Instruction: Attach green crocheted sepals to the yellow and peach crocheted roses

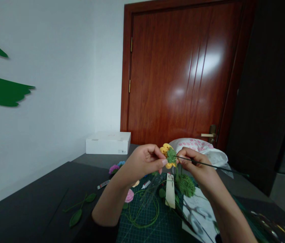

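Observation:
A yellow crocheted flower [166, 147] with a green base [171, 155] is held up above the table, its back turned toward me. My left hand [150, 159] pinches the flower's left edge between thumb and fingers. Just right of the green base, my right hand [191, 161] is closed around a thin dark green stem [215, 166], which runs from the base out to the right. Green yarn hangs down from the flower to a green yarn ball [186, 185] beneath my right hand.
A green cutting mat [144, 231] bears a pink flower [129, 195], loose yarn, a beige strip [170, 190] and scissors [195, 219] on white paper. Leaves [76, 217] lie left. Behind are a white box [108, 143] and a plastic bag [195, 144].

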Demonstrator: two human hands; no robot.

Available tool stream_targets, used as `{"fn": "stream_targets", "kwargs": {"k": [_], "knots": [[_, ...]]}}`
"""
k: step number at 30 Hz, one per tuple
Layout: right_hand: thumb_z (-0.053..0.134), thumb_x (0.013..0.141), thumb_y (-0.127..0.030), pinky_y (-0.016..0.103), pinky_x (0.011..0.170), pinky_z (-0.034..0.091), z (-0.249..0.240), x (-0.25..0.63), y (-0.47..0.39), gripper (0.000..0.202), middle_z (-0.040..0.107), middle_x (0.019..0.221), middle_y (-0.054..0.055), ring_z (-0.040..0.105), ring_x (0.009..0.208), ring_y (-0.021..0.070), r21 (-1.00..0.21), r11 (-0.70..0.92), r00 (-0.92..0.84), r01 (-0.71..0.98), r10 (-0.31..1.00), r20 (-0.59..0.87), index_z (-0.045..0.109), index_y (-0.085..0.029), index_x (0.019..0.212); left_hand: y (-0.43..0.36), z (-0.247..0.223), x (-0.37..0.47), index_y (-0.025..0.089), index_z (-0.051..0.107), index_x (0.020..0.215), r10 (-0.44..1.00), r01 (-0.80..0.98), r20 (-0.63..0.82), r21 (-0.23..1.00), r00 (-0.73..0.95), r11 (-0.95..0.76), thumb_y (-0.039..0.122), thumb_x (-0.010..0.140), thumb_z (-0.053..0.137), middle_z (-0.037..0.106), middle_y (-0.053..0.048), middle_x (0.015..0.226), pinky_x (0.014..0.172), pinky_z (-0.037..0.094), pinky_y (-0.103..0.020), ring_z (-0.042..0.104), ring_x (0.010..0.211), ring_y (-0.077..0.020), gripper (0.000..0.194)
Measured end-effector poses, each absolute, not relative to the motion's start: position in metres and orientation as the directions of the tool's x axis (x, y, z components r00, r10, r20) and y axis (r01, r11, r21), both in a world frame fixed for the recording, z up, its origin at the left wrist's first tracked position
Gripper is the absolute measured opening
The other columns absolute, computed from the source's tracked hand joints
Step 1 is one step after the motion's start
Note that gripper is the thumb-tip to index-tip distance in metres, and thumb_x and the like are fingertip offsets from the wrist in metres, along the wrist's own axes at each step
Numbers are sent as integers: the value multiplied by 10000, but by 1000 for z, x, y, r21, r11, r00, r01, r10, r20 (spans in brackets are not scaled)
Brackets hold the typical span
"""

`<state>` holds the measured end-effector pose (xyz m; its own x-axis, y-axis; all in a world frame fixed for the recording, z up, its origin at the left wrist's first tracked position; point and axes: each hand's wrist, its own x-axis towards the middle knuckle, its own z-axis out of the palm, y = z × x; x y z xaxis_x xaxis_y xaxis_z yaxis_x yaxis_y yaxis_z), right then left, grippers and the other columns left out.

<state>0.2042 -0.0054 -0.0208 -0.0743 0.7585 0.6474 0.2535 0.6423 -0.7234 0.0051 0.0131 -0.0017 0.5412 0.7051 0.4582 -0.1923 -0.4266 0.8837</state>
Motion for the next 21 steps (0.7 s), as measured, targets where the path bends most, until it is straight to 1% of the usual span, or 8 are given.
{"fn": "stream_targets", "kwargs": {"k": [5, 8, 10, 11, 13, 14, 18, 21], "knots": [[566, 864, -286, 271, 563, 311, -20, 196, -10, 162, 486, 665, -16, 432, 623, 153, -597, 695, -71, 401, 673, 736, 540, -209, 723, 10, -2, 6, 170, 480, 778, 671, -302, 554, 832, 493, -465, 186, 774, 740, 536, 49, 691, 532, 424, -190, 531, 569, -63, 260], [511, 914, -261, 271, 579, 331, -23, 192, -12, 147, 475, 697, -14, 442, 640, 154, -525, 736, -106, 427, 617, 780, 508, -215, 774, 9, 1, 1, 197, 494, 993, 639, -304, 571, 819, 516, -486, 183, 796, 726, 580, 20, 821, 548, 466, -197, 568, 626, -83, 304], [485, 934, -248, 268, 602, 356, -25, 190, -12, 106, 470, 738, -14, 457, 664, 152, -509, 756, -120, 411, 599, 792, 492, -219, 833, 10, 3, -3, 223, 501, 1181, 604, -264, 576, 807, 551, -529, 181, 815, 710, 606, -32, 980, 644, 521, -228, 618, 776, -122, 424], [477, 940, -241, 266, 613, 367, -26, 190, -12, 78, 471, 761, -13, 466, 680, 152, -510, 763, -126, 398, 596, 793, 487, -222, 866, 10, 4, -5, 225, 524, 1222, 581, -241, 584, 792, 567, -561, 180, 818, 705, 598, -56, 1056, 730, 538, -254, 626, 883, -148, 445], [465, 948, -233, 264, 632, 390, -28, 189, -11, 26, 474, 801, -8, 484, 714, 156, -515, 775, -145, 365, 594, 791, 476, -228, 926, 12, 4, -7, 207, 606, 1188, 534, -228, 594, 768, 602, -598, 177, 811, 708, 569, -78, 1128, 870, 529, -297, 600, 1036, -190, 391], [458, 954, -235, 263, 637, 400, -29, 188, -11, 14, 475, 814, -6, 490, 726, 158, -518, 779, -157, 353, 595, 789, 471, -231, 953, 13, 4, -7, 197, 636, 1144, 515, -245, 590, 771, 621, -588, 178, 806, 711, 562, -80, 1123, 873, 536, -306, 597, 1043, -199, 348], [428, 981, -269, 274, 706, 452, -30, 186, -14, 126, 513, 919, 26, 531, 827, 173, -507, 791, -200, 343, 589, 783, 475, -235, 1093, 15, -1, -4, 192, 637, 1061, 490, -311, 518, 840, 701, -445, 185, 786, 723, 552, -53, 1003, 622, 579, -249, 617, 814, -157, 288], [428, 989, -291, 286, 736, 473, -30, 185, -16, 240, 547, 955, 37, 562, 842, 175, -527, 771, -176, 358, 610, 773, 457, -237, 1222, 16, -2, -2, 179, 633, 1028, 505, -309, 526, 836, 684, -453, 161, 769, 738, 550, -38, 976, 576, 564, -217, 600, 732, -120, 279]]}}
